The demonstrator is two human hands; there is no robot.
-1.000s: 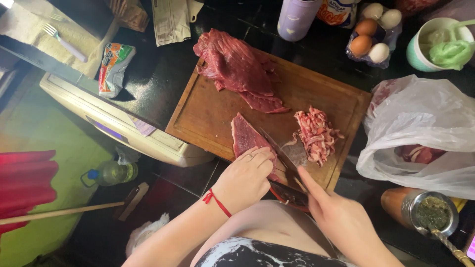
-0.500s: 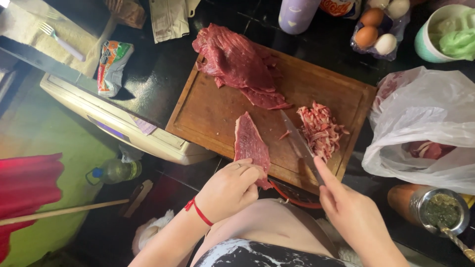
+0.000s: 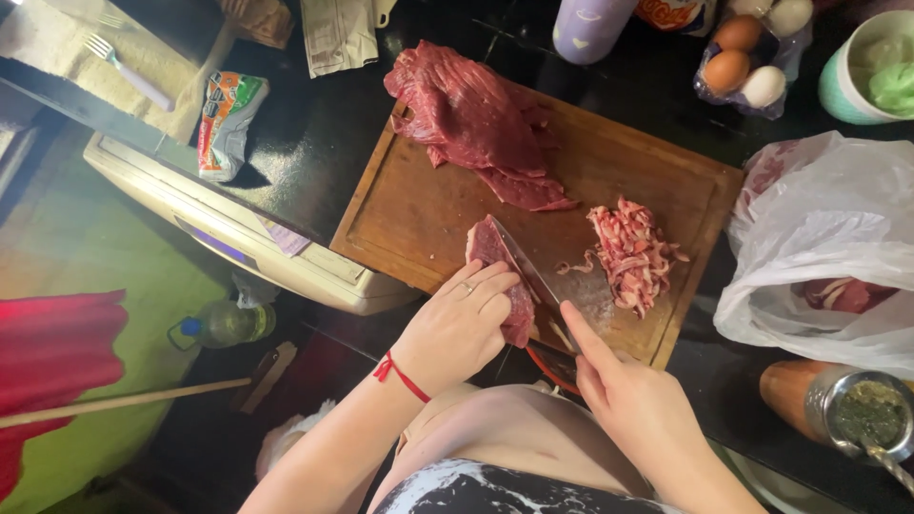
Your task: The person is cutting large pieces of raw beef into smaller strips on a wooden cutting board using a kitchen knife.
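On a wooden cutting board (image 3: 419, 205) lies a slice of raw red meat (image 3: 493, 249). My left hand (image 3: 460, 324), with a ring and a red wrist cord, presses down on its near end. My right hand (image 3: 628, 400) grips a knife (image 3: 552, 286) by the handle, forefinger along the spine. The blade lies against the right side of the slice. A heap of thin cut meat strips (image 3: 630, 252) sits to the right of the blade. A larger pile of uncut meat slabs (image 3: 471, 119) rests at the board's far left.
A white plastic bag (image 3: 828, 238) with more meat lies right of the board. Eggs (image 3: 743, 62), a green bowl (image 3: 866, 67) and a bottle (image 3: 590, 24) stand at the back. A cup with green herb (image 3: 847, 409) is near right. A snack packet (image 3: 224, 124) and fork (image 3: 129, 71) lie left.
The knife blade has shifted left from beside the strip pile onto the meat slice. My left hand stays pressed on the slice's near end.
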